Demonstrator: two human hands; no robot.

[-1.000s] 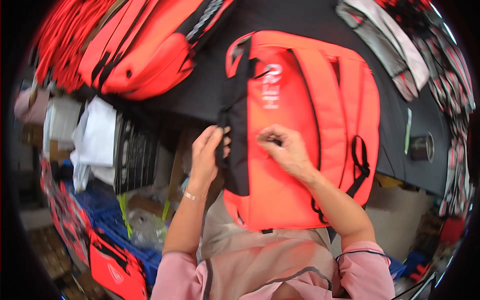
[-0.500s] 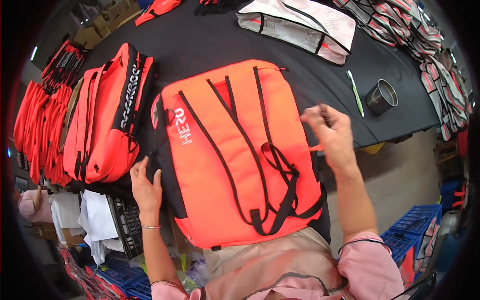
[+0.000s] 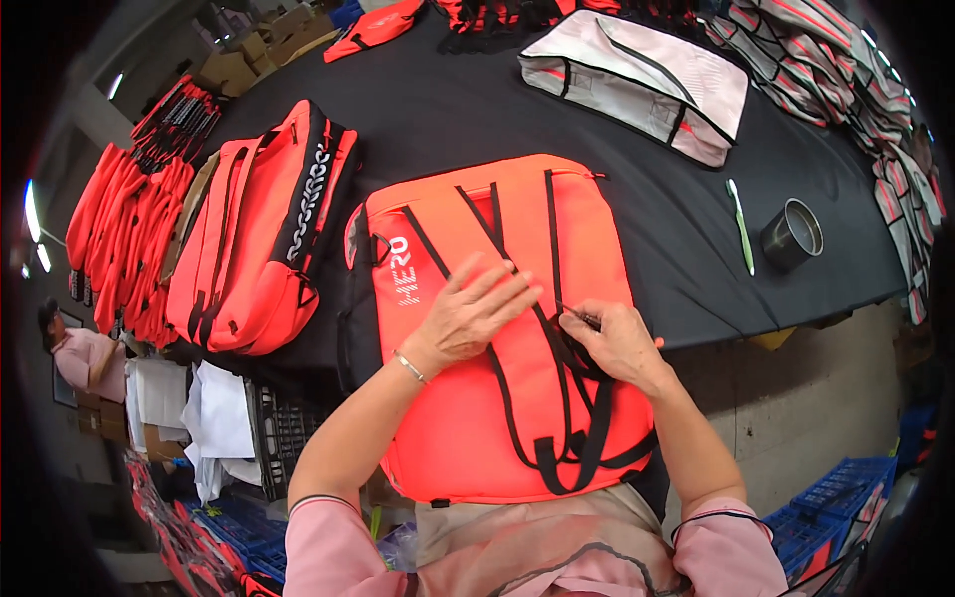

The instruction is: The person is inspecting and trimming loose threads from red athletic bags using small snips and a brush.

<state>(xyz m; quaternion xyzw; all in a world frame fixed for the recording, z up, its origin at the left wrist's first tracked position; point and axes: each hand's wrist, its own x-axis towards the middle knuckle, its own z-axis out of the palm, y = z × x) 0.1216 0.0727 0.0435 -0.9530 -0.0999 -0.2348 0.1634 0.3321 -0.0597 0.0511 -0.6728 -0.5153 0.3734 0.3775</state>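
Observation:
A bright orange-red backpack (image 3: 448, 438) lies strap side up at the table's near edge, close against my body. My left hand (image 3: 482, 313) rests on its shoulder straps, fingers stretched out and nearly flat. Just to the right, my right hand (image 3: 617, 348) is closed in a pinch around a small, dark, pointed tool (image 3: 577, 312). Its tip points left, at the black edging of a strap; the fingers cover most of it. Black webbing (image 3: 597, 423) hangs in a loop below the right hand.
Another orange-red backpack (image 3: 249, 249) stands on the left, beside stacked red pieces (image 3: 124, 229). Farther back lies a white bag (image 3: 637, 90) with black piping. A toothbrush (image 3: 741, 227) and a metal cup (image 3: 793, 235) are on the right. Blue crates (image 3: 836, 497) sit lower right.
My left hand has come from beside the backpack onto its straps. My right hand has moved inward from the right edge to the straps. The view has shifted slightly.

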